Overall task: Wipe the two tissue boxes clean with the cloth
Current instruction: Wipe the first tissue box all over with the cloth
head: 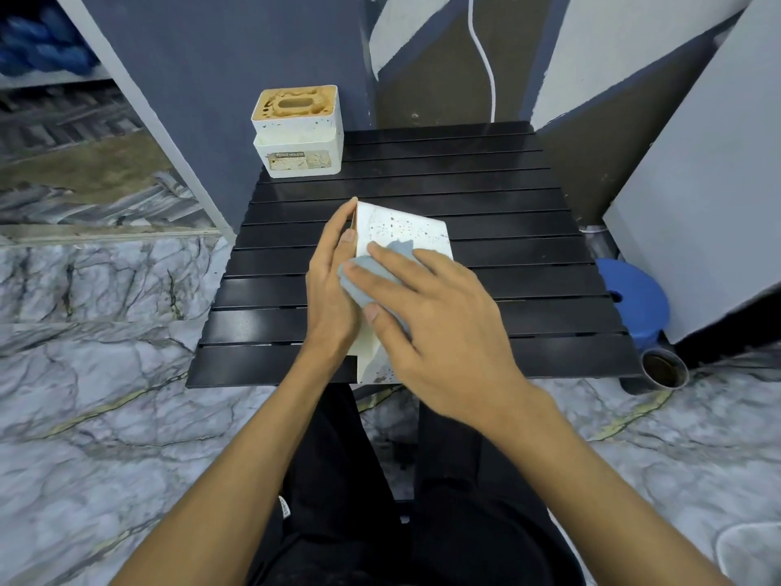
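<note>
A white speckled tissue box stands tilted on its side near the middle of the black slatted table. My left hand steadies it from the left, fingers straight along its edge and thumb on its face. My right hand presses a grey-blue cloth flat against the box's face. The cloth is mostly hidden under my fingers. A second white tissue box with a tan wooden lid stands upright at the table's far left corner.
A blue stool and a small dark can sit on the marble floor right of the table. Grey boards lean against the wall at right. A white cable hangs behind the table. My legs are under the near edge.
</note>
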